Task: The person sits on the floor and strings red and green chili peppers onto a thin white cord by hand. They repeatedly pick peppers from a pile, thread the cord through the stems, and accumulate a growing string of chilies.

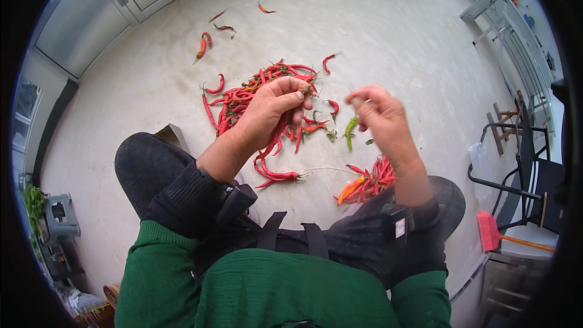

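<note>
My left hand (278, 105) is raised over a heap of red chili peppers (237, 100), pinching green-brown stems (307, 91) between thumb and forefinger. Red peppers (277, 135) show below its palm; whether they hang from the hand is unclear. To the right, my right hand (378, 111) is blurred, its thumb and forefinger curled close together. I cannot tell if anything is between them. A green chili pepper (350, 133) lies just beside it. A pale string (330, 168) runs from a small bunch of red peppers (278, 176) to a fuller bunch (375, 175) by my right knee.
Stray chili peppers (203, 48) lie farther off on the pale floor (410, 32). At the right stand a black-framed chair (524, 168) and a pink broom (488, 231). A grey plastic stool (61, 216) stands at the left. A cardboard-like box (173, 135) sits behind my left knee.
</note>
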The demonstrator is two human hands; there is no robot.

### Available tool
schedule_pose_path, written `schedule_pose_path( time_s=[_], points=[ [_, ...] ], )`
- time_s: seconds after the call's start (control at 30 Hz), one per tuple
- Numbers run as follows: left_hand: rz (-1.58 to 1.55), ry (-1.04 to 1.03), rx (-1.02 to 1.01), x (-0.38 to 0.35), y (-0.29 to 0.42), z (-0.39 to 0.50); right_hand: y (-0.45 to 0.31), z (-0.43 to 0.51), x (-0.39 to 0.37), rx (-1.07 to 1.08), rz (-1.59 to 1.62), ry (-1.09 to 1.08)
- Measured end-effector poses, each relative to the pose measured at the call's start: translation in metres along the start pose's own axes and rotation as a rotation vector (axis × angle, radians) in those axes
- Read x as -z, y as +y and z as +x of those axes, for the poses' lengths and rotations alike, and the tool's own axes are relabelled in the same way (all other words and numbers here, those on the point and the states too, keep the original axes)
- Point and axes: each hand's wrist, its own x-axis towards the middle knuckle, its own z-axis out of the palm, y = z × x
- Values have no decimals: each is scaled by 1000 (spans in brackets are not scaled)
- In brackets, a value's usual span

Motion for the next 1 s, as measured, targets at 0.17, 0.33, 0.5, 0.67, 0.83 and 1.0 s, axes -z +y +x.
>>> schedule_pose_path(
  time_s=[0.17,0.33,0.5,0.67,0.83,1.0],
  points=[
    [101,72,-14,-10,-6,-2,-6,-6,-22,64,-96,-16],
    [108,39,-42,-19,-7,-4,-11,-9,-21,-76,-34,-95],
    [141,32,-47,-23,-8,-5,-12,-9,-20,-84,-44,-110],
    [181,43,-47,-26,-8,-5,-13,-11,-19,-99,-37,-108],
    [181,53,-40,-25,-8,-5,-15,-11,-21,-86,-59,-118],
    [250,60,-94,-27,-11,-6,-14,-11,-22,-93,-98,-108]
  ],
)
